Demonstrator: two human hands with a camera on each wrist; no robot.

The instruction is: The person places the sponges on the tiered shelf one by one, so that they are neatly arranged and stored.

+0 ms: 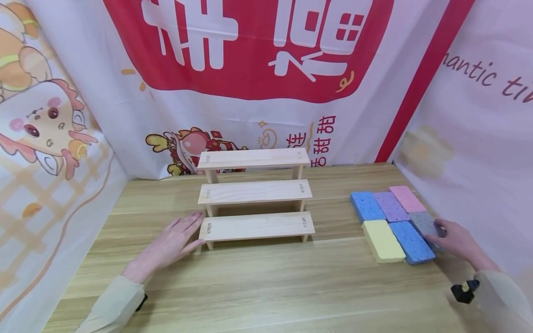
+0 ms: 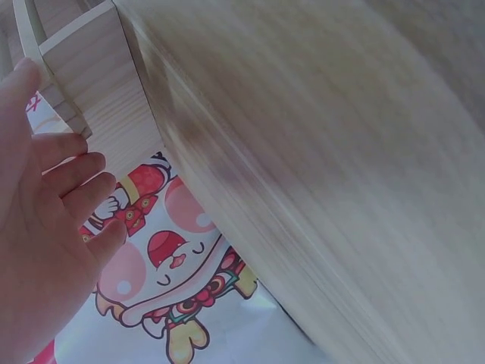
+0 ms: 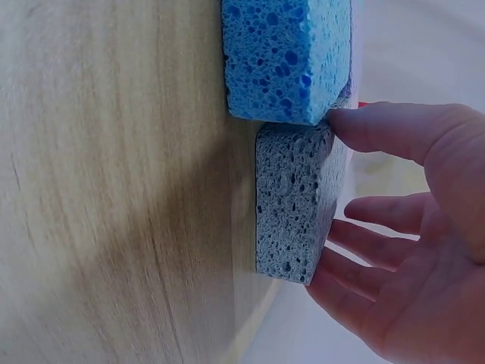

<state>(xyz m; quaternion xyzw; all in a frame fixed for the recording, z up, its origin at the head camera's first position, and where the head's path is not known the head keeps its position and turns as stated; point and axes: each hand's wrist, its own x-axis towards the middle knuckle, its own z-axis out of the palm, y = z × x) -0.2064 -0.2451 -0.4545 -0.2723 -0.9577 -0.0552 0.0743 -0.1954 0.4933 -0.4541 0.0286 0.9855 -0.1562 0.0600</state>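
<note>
A pale wooden three-step rack (image 1: 256, 190) stands on the table. At the left end of its lowest step my left hand (image 1: 176, 240) lies with fingers extended, the fingertips right at the wood. In the left wrist view this hand (image 2: 53, 205) has its thumb and fingertips close by the rack's end (image 2: 98, 98). On the right, my right hand (image 1: 457, 238) spans a grey sponge (image 1: 424, 222). The right wrist view shows the thumb at the grey sponge's (image 3: 292, 201) edge beside a blue sponge (image 3: 280, 61), with fingers at the opposite edge.
Beside the grey sponge lie a yellow sponge (image 1: 384, 240), a near blue sponge (image 1: 412, 241), a far blue sponge (image 1: 368, 206), a purple sponge (image 1: 391, 206) and a pink sponge (image 1: 407, 199). Printed cloth (image 1: 258, 106) hangs behind and along both sides of the wooden table (image 1: 266, 286).
</note>
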